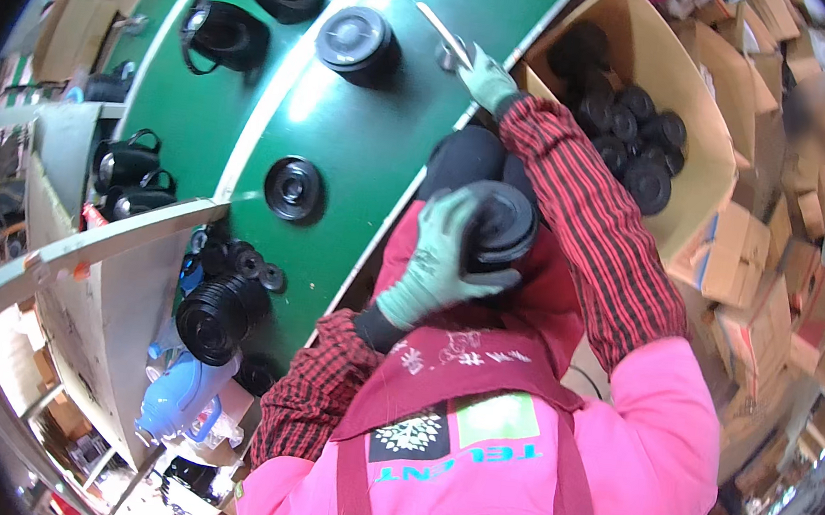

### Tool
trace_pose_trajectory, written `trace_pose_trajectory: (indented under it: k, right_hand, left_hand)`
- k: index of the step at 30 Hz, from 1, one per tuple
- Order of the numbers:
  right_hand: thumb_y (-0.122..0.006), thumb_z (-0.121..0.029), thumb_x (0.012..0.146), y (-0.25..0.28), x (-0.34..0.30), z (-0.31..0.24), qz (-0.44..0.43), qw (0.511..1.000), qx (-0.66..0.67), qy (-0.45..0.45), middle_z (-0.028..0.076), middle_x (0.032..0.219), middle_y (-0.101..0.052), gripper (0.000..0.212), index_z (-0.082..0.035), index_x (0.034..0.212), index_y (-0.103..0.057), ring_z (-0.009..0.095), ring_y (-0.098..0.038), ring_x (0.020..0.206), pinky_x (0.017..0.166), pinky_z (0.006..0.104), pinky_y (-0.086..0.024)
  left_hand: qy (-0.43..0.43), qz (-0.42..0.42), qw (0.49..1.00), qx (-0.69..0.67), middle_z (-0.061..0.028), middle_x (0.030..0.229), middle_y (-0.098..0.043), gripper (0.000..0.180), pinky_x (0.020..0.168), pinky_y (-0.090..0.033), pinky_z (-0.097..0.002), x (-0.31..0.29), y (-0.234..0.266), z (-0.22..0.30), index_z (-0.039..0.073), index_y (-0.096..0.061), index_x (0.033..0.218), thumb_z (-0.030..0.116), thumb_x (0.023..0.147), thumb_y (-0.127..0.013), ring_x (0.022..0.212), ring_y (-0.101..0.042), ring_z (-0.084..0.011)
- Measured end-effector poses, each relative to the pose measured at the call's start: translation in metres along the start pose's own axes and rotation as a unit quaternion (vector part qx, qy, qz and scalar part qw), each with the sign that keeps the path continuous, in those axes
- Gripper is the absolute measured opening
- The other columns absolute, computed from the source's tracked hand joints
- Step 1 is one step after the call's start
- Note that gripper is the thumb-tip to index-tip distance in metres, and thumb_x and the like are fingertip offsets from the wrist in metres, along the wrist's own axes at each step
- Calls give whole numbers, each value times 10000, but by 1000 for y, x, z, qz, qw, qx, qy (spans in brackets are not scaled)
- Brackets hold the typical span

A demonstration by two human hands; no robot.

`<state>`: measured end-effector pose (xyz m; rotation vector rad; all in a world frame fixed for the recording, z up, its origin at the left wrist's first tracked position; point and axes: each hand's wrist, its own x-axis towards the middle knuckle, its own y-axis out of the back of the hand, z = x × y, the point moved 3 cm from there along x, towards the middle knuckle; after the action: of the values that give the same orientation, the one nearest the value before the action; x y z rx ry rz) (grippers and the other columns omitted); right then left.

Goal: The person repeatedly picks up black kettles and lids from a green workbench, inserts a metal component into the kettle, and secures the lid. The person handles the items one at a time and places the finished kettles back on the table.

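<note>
My left hand [430, 264], in a pale green glove, grips a round black lid [502, 225] from its left side above my lap. Its thumb is along the near edge and its fingers rest over the top. My right hand [489, 81], gloved alike, reaches out to the table's edge. Closed in it is a thin, pale stick-like tool [443, 32] pointing to the far left; its exact kind does not show. A small round grey piece [451, 56] lies beside that hand. Farther left on the green table [374, 143] sit a black lid [355, 40] and a black ring-shaped part [293, 189].
An open cardboard box [713, 173] with several black round parts stands at my right. Black handled pots [226, 37] occupy the far left of the table. Stacked black discs [215, 317] and a blue plastic jug [182, 396] are near a metal rail [102, 250] at left.
</note>
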<state>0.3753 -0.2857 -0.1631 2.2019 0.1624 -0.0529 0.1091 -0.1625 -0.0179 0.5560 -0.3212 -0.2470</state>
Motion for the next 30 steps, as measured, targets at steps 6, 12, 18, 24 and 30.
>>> trace_pose_trajectory:
  k: [6,12,18,24,30]
  right_hand:
    - [-745,-125,892,121,-105,8,-233,910,335,68,9,1064,-718,408,9,1268,-664,74,-625,938,863,280,-520]
    - [-777,-278,785,177,-157,-21,-294,916,45,268,90,1109,-674,531,-182,1299,-684,274,-630,1041,956,391,-481]
    - [-748,-252,759,123,-147,-20,-4,903,-18,428,50,1152,-598,552,-258,1300,-639,292,-572,1101,955,448,-441]
    - [-728,-238,765,110,-177,-28,20,950,-73,303,46,1125,-598,390,-192,1143,-646,292,-576,1046,895,433,-462]
    - [-732,-216,746,101,-174,-6,41,946,-7,322,65,1200,-614,407,-153,1138,-643,316,-581,1082,930,443,-483]
  left_hand:
    - [10,204,971,127,-170,1377,-551,719,1099,-404,-478,47,78,17,12,-478,1446,-48,783,-748,1315,-498,-379]
    - [87,-155,971,159,-210,1147,-673,358,891,-522,-473,99,40,28,84,-625,1275,282,978,-599,1039,-651,-414]
    - [175,-119,901,379,-144,911,-691,305,614,-567,-400,75,11,54,51,-615,1078,341,1021,-543,754,-725,-294]
    - [117,-114,942,293,-154,971,-690,313,690,-556,-462,65,32,28,73,-607,1200,319,1014,-551,797,-704,-360]
    - [177,-139,922,316,-148,1072,-701,350,767,-551,-465,68,16,35,114,-603,1279,332,1008,-563,908,-704,-357]
